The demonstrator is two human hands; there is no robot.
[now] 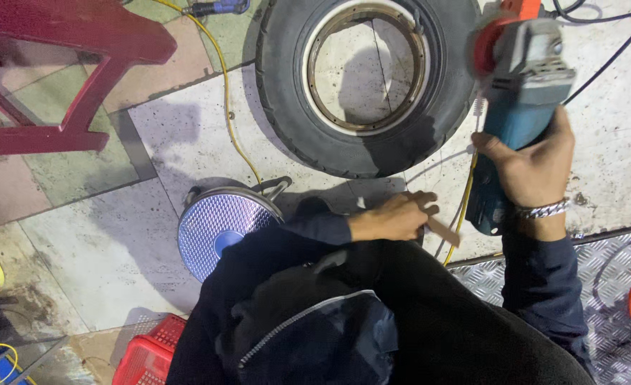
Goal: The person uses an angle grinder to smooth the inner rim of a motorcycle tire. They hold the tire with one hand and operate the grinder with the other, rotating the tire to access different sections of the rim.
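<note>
Two bare hands work just below a black rubber tyre (365,78) that lies flat on the speckled stone floor (116,235). The right hand (533,167), a metal chain bracelet (541,209) at its wrist, has its fingers wrapped tight round the blue plastic body of an angle grinder (518,107), held beside the tyre's right edge, red guard uppermost. The left hand (394,216), just under the tyre's lower rim, has its fingers curled together, pinching a small flat tan strip (443,232). The tyre is ribbed and round, with a rusty metal ring inside. Left of it below sits a round lamp (223,228) with a dimpled bluish face.
</note>
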